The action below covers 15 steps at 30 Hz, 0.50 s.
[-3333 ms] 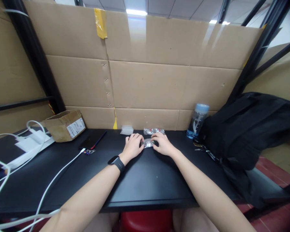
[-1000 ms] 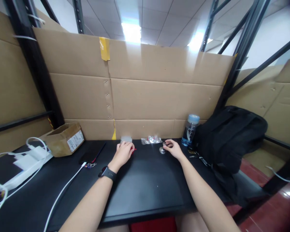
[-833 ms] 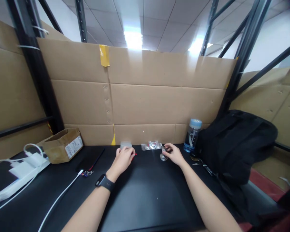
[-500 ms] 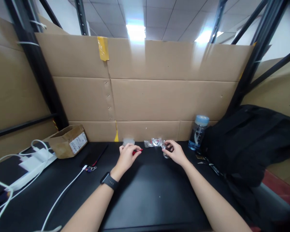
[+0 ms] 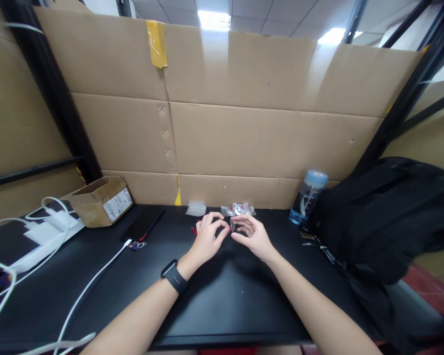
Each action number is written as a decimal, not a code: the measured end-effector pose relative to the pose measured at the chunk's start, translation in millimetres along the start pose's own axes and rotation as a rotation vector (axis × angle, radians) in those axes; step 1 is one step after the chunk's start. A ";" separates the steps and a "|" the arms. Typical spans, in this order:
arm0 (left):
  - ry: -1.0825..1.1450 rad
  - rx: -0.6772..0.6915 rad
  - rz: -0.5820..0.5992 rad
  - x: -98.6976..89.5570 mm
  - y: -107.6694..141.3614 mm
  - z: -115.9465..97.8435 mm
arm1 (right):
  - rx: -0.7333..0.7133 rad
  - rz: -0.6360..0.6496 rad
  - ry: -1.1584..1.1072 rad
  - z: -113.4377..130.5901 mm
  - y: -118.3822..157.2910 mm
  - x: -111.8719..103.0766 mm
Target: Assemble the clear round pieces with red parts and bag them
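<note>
My left hand (image 5: 209, 236) is closed in a pinch on a thin red cord (image 5: 194, 230). Parts of the cord stick out beside the fingers on the left, and a red tip shows at the thumb. Facing it, my right hand (image 5: 253, 239) grips a small, flat, shiny disc (image 5: 233, 225) on edge between thumb and fingers. The fingertips of both hands are close together just above the black table. Whether the cord touches the disc I cannot tell. Behind the hands lie small clear plastic packets (image 5: 240, 209) with round shiny pieces inside.
A translucent stack of bags (image 5: 196, 208) lies by the cardboard wall (image 5: 225, 143). To the left are a phone (image 5: 142, 224), an open cardboard box (image 5: 99, 202) and a power strip (image 5: 44, 246) with white cables. A water bottle (image 5: 308, 197) and a black backpack (image 5: 388, 217) stand right.
Both hands have come together at the middle, the right moving left with the shiny disc, the left moving right with the cord. The view has tilted down.
</note>
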State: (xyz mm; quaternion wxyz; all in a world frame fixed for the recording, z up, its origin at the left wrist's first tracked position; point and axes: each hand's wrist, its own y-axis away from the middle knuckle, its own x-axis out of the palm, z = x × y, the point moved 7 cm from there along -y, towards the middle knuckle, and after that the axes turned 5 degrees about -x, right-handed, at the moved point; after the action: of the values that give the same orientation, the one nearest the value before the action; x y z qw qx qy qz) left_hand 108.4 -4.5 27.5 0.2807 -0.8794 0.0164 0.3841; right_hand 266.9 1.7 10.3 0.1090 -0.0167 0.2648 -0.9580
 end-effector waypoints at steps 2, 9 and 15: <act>0.025 0.006 -0.004 2.4 1.7 -0.1 | -0.010 0.005 0.021 3.7 0.7 3.6; 0.069 -0.031 -0.011 3.2 5.5 5.6 | 0.042 0.058 0.018 -0.1 1.8 9.1; 0.018 -0.061 -0.049 0.4 7.4 2.9 | 0.032 0.043 0.049 -3.2 3.7 9.7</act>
State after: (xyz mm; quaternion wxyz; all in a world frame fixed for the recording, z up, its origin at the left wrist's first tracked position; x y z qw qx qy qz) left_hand 104.9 -9.2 22.1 0.2631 -0.8911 -0.0142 0.3695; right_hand 257.9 -1.9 5.4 0.1235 0.0144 0.2525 -0.9596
